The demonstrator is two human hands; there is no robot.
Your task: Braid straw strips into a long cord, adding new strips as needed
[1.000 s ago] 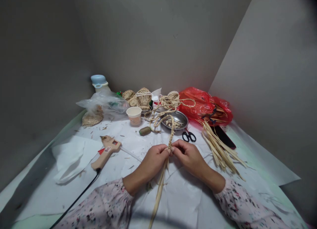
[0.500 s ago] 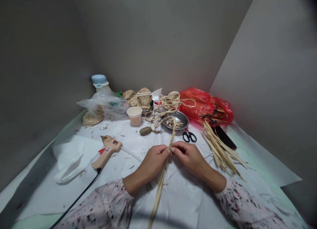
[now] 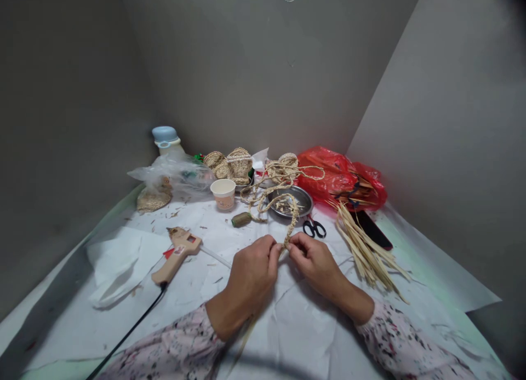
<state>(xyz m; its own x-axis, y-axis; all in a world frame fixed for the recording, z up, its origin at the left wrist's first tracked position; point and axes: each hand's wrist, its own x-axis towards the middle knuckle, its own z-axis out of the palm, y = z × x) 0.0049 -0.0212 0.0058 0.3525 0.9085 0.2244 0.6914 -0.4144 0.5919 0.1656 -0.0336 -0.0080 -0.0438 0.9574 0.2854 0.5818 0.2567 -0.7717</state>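
Between my hands is the working end of a braided straw cord [image 3: 293, 218]. My left hand [image 3: 255, 270] pinches it from the left, thumb on top. My right hand [image 3: 314, 262] grips the same spot from the right, thumb and forefinger pressed together. From there the braid arches up and back, then lies in loose loops near a metal bowl [image 3: 304, 200] holding straw scraps. Loose strands [image 3: 242, 344] hang below, mostly hidden behind my left hand and wrist.
A glue gun [image 3: 177, 255] with a black cable lies left. Behind stand a paper cup [image 3: 224, 195], a green spool [image 3: 241, 220] and coiled braids [image 3: 239, 163]. Scissors [image 3: 314, 228], a straw bundle [image 3: 365, 248], a dark phone-like slab [image 3: 373, 231] and a red plastic bag [image 3: 329, 174] are right.
My left hand has turned and lifted, now covering most of the hanging strands, which have swung left. The braid's arch has shifted slightly right. My right hand stays nearly in place.
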